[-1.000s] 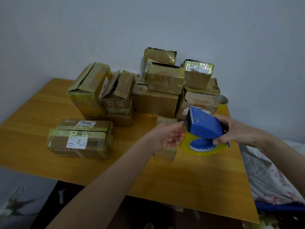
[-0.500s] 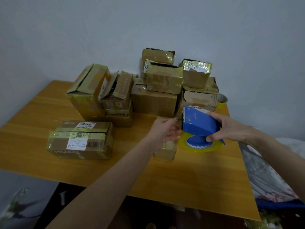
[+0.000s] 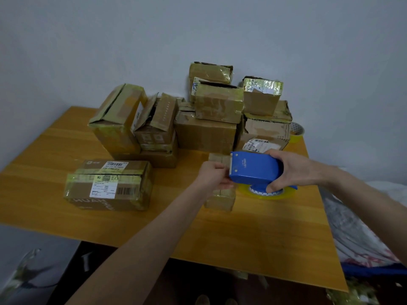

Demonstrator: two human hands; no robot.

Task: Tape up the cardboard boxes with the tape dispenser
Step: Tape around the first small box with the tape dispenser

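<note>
My right hand (image 3: pixel 293 170) grips a blue tape dispenser (image 3: pixel 255 169) with a yellowish clear tape roll (image 3: pixel 267 192) under it, held just above the table. Its toothed blade end points left, over a small narrow cardboard box (image 3: pixel 220 200) lying on the wooden table (image 3: pixel 253 238). My left hand (image 3: pixel 212 176) is at the blade end with curled fingers, pinching at the tape end there; the tape itself is too clear to see. Much of the small box is hidden behind both hands.
A taped box with shipping labels (image 3: pixel 109 186) lies at the left. A pile of several worn cardboard boxes (image 3: pixel 207 119) stands against the wall at the back. A spare tape roll (image 3: pixel 296 132) sits behind the pile at right. Bedding (image 3: pixel 361 234) lies beyond the table's right edge.
The dispenser has turned flatter and come down toward the small box. My left hand has closed from an open palm onto the blade end.
</note>
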